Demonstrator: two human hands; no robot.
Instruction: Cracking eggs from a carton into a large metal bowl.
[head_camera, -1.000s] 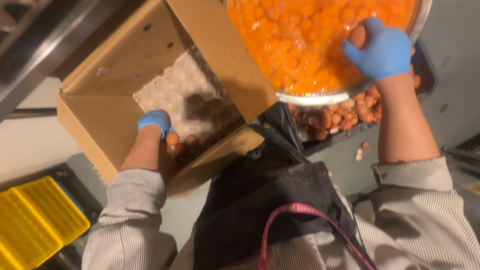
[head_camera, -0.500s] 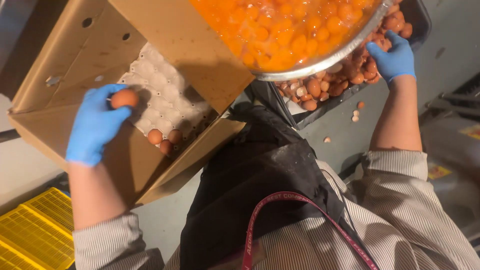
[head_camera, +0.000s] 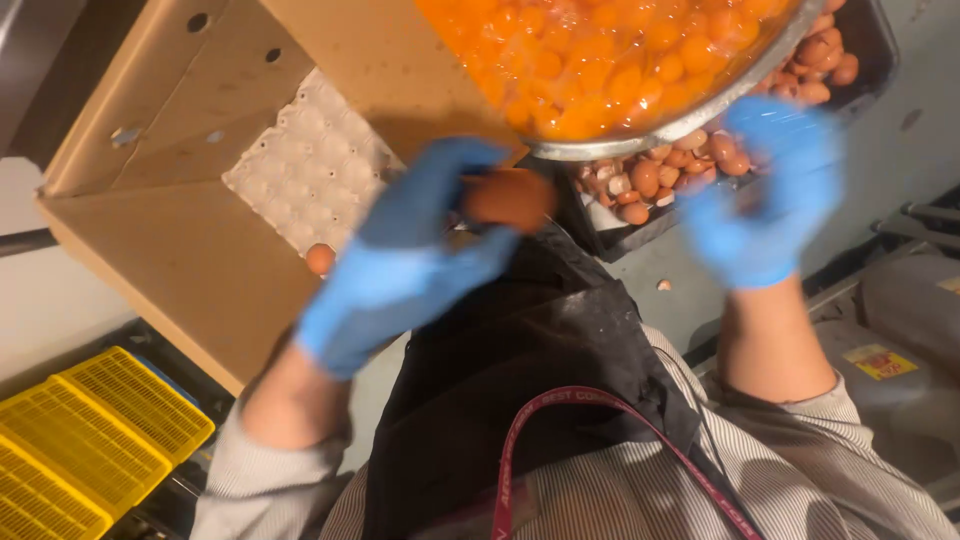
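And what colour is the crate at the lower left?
Yellow. The crate, a plastic grid, shows best in the head view, below the cardboard box.

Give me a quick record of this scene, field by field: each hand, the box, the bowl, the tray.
left hand: left hand in a blue glove, holding a brown egg at the fingertips, blurred
right hand: right hand in a blue glove, open, beside the shells, holding nothing that shows
box: cardboard box, flaps open, pale egg tray inside with one egg left
bowl: metal bowl full of orange yolks
tray: dark tray of broken shells
crate: yellow crate, lower left
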